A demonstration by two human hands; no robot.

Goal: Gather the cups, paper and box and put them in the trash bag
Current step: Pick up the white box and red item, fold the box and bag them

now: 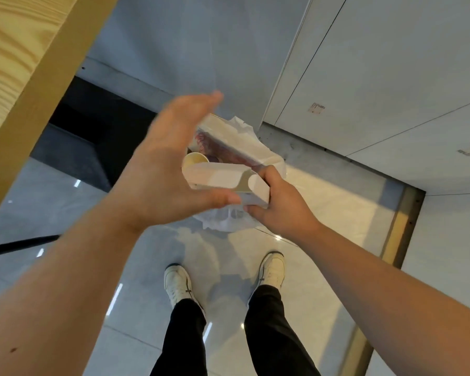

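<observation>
Glossy pale floor tiles (323,202) lie under your white shoes (178,284). Your right hand (278,203) grips a white box (223,180) above the open white trash bag (258,147). Your left hand (160,169) spreads wide, thumb touching the box. A paper cup (196,159) sits inside the bag.

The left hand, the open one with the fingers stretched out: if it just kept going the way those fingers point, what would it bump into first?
Probably the white trash bag. The left hand points up and away over the white box and the paper cup; the bag's rim lies beyond its fingertips, though depth is unclear.
</observation>
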